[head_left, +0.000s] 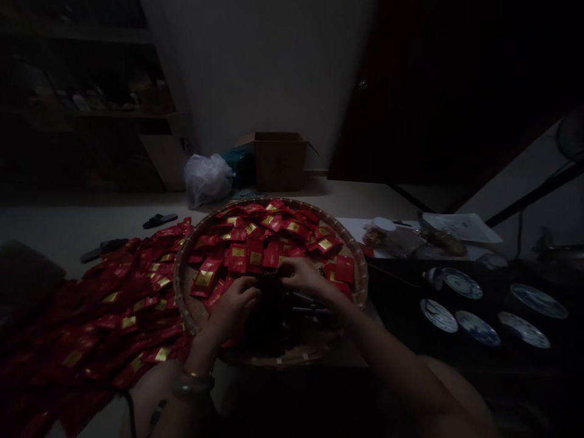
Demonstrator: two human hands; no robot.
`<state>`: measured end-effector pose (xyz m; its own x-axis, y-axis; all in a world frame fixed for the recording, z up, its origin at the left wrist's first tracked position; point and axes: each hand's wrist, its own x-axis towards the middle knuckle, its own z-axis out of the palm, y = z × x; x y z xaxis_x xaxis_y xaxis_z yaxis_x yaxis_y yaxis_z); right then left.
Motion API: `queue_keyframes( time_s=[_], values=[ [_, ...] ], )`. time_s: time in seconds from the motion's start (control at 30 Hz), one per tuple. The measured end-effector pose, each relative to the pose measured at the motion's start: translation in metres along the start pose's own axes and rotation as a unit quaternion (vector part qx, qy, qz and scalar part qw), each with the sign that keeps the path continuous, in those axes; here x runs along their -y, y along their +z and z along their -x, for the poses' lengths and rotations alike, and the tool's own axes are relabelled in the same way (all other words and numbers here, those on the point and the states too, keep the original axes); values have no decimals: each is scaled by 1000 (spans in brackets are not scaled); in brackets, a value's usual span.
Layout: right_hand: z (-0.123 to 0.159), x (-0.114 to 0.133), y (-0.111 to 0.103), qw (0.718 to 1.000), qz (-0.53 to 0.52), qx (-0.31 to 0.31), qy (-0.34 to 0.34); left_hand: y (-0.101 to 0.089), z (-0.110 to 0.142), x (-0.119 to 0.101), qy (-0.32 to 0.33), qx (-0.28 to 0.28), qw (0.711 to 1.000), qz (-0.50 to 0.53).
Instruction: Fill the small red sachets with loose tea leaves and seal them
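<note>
A round woven basket tray (360,267) lies in front of me, its far half covered with several small red packets with gold labels (255,240). My left hand (232,304) and my right hand (301,275) meet over the tray's dark middle. Both have their fingers curled and pinched around something dark (274,278) that I cannot make out. A bangle sits on my left wrist (194,380). The room is dim.
A large heap of the same red packets (114,304) spreads over the floor left of the tray. Several blue-and-white plates (460,304) lie to the right. A cardboard box (278,159), a plastic bag (207,176) and slippers (159,220) sit behind.
</note>
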<state>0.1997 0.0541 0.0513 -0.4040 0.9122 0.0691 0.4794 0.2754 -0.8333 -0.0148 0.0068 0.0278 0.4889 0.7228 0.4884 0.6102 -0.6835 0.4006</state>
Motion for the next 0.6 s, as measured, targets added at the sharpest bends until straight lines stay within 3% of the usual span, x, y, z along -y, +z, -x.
queue_keyframes(
  time_s=[0.1,0.2,0.3,0.4,0.5,0.6],
  values=[
    [-2,24,-2,997,-60,24,-45,1,0,1,3,-2,1000,-28],
    [1,40,0,998,-41,19,-45,-2,-1,1,7,-11,999,-40],
    [9,45,1,995,56,32,-79,-4,-2,-1,14,-28,999,-43],
    [14,45,7,960,199,135,-142,-3,-2,-1,28,-42,997,-51],
    [12,43,17,927,303,177,-132,5,-2,0,23,-52,998,-33],
    [3,38,20,923,329,164,-112,13,0,-1,-42,-57,996,57]
  ],
)
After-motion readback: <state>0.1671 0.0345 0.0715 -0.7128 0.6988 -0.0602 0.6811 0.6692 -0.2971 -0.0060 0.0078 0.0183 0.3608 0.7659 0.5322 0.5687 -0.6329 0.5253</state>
